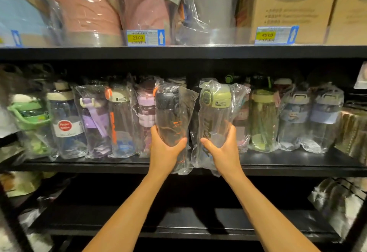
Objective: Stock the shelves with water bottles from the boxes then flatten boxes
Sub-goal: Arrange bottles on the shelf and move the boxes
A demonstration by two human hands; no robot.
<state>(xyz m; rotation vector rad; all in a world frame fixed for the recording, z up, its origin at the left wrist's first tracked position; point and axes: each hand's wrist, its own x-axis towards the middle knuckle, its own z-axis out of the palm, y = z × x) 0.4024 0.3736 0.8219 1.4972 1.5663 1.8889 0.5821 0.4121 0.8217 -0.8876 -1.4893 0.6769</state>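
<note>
My left hand (164, 152) grips the lower part of a clear bottle with a black lid (168, 112), wrapped in a plastic bag. My right hand (222, 150) grips the lower part of a clear bottle with a pale green lid (215, 110), also bagged. Both bottles stand upright at the front edge of the middle black shelf (288, 162), in a gap in the row. Their bag ends hang over the shelf lip.
Several bagged bottles line the middle shelf on both sides, among them a purple one (93, 120) and a green one (263, 120). The upper shelf holds large wrapped flasks (87, 9), brown boxes (294, 5) and price tags (146, 37). The lower shelf (178, 226) is dark, with wrapped goods at its right.
</note>
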